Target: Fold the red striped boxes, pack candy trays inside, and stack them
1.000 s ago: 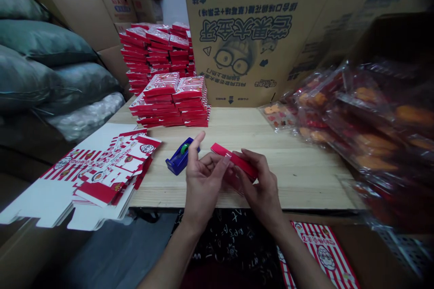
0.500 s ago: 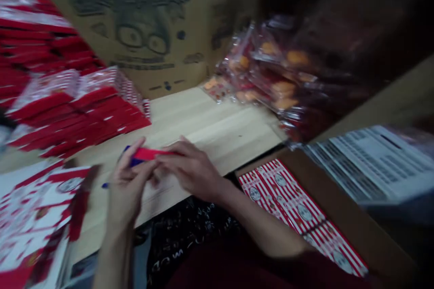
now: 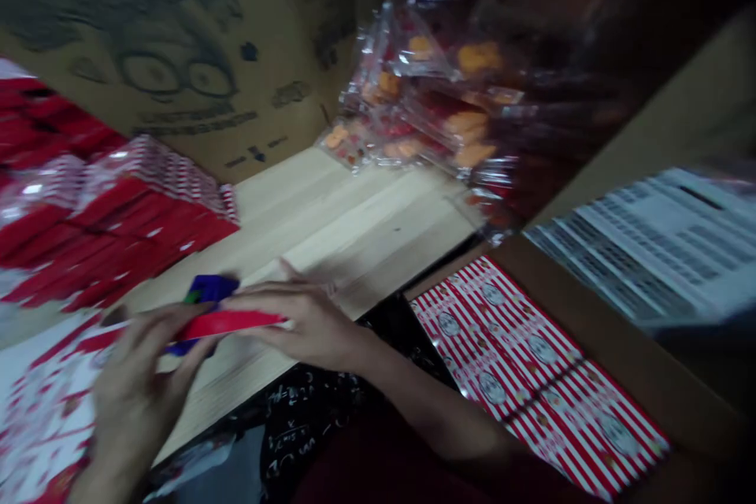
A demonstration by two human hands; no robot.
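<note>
Between my two hands is a thin red box (image 3: pixel 233 322), seen edge-on and blurred. My left hand (image 3: pixel 142 370) grips its left end with thumb and fingers. At the right end, my right hand (image 3: pixel 301 323) pinches it, fingers stretched along its top edge. Just behind the box sits a dark blue object (image 3: pixel 211 288) with a bit of green; its kind is unclear, and my left fingers and the box partly cover it. Printed red-and-white card sheets (image 3: pixel 56 402) lie beside my left hand.
Stacked red boxes (image 3: pixel 135 213) stand at left on the wooden table (image 3: pixel 331 205). Plastic-wrapped packs (image 3: pixel 431 110) spill from a dark carton at back right. A cardboard box (image 3: pixel 638 378) holds striped boxes (image 3: pixel 496 331) at right, near a grey slatted crate (image 3: pixel 643 252). A printed carton (image 3: pixel 283 55) stands behind.
Both hands have moved left and lower in the view with the red box. More of the blue object shows behind it. The whole view has also shifted.
</note>
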